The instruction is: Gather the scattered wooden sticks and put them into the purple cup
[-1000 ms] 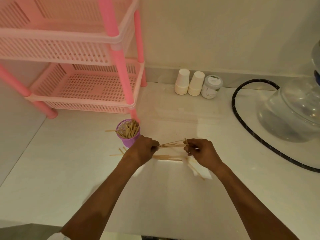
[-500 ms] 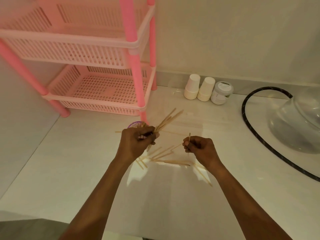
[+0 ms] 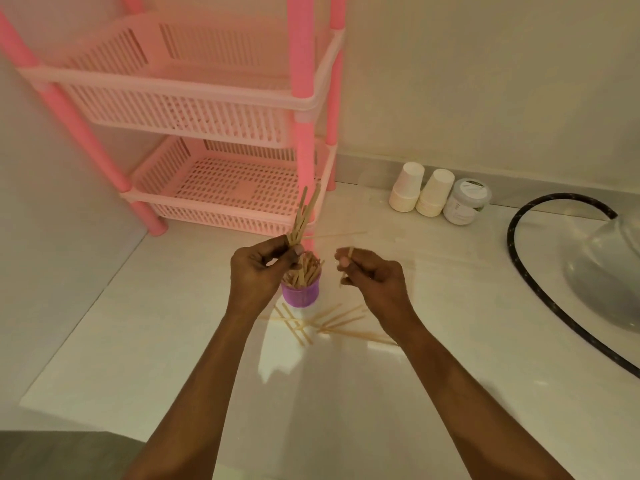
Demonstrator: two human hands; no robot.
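**A:** Head view. What has the left hand got?

**B:** The left hand pinches a bundle of sticks between its thumb and curled fingers. The bundle stands nearly upright. Its lower ends are hidden behind the fingers.

**A:** And the cup?

**B:** The cup stands on the counter, just under that pinch. The left hand covers its left rim. It is packed with sticks standing on end.

**A:** Right hand?

**B:** The right hand hangs just right of the cup with its fingers curled, pinching one stick. Only a short, blurred tip shows above the fingers. The hand hides most of the rest.

**A:** Any sticks left lying?

**B:** Loose sticks lie crossed on the counter in front of the cup, between the wrists. A few run under the right wrist. I cannot count them. One faint stick lies behind the cup.

**A:** Anything else?

**B:** A rack stands at the back left, cut off at the top. Paper cups and a jar sit by the wall. A hose runs off the right edge.
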